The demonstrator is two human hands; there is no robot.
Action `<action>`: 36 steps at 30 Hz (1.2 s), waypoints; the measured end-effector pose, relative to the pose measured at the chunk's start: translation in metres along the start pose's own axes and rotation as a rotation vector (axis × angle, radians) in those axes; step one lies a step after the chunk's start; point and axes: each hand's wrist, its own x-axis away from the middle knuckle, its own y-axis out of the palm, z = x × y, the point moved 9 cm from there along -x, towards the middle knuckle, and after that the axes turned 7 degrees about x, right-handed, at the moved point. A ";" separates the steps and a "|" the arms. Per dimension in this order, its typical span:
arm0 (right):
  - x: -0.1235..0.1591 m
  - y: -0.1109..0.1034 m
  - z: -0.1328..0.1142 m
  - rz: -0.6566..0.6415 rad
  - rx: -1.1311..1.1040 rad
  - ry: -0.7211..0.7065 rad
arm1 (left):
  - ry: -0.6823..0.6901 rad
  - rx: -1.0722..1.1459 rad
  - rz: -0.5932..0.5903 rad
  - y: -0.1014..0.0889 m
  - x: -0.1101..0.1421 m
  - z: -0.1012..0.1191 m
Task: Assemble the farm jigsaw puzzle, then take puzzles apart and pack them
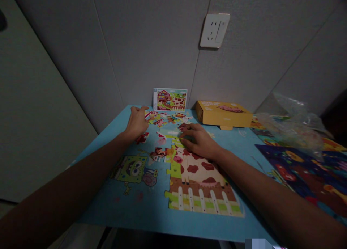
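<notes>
A partly joined jigsaw puzzle (pixel 202 169) lies on the blue table, showing a brown-spotted cow above a white fence. My right hand (pixel 200 140) rests over its upper edge, fingers apart and slightly bent, with no piece visible in them. Just past those fingertips is a dark brown puzzle piece (pixel 183 127). At the far left, my left hand (pixel 137 121) is beside the loose puzzle pieces (pixel 160 122), its index finger stretched out. A striped piece (pixel 147 115) shows partly by its fingers. Left of the cow lies a small piece group with a character (pixel 159 153).
A picture card (pixel 170 99) of the farm scene leans on the wall. Right of it sits a yellow box (pixel 226 114). Clear plastic bags (pixel 292 126) and a dark colourful picture sheet (pixel 306 173) are at the right. The blue table (pixel 130 214) has cartoon prints.
</notes>
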 end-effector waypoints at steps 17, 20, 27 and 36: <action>-0.003 -0.010 -0.014 0.017 -0.078 0.024 | 0.735 0.431 -0.328 0.017 0.065 0.112; -0.003 -0.008 -0.010 -0.001 -0.077 0.060 | 0.700 0.403 -0.449 0.030 0.062 0.103; 0.002 -0.025 0.003 0.192 -0.096 0.195 | 0.631 0.315 -0.497 0.041 0.062 0.098; 0.005 -0.034 0.006 0.273 -0.157 0.232 | 0.553 0.315 -0.438 0.038 0.057 0.090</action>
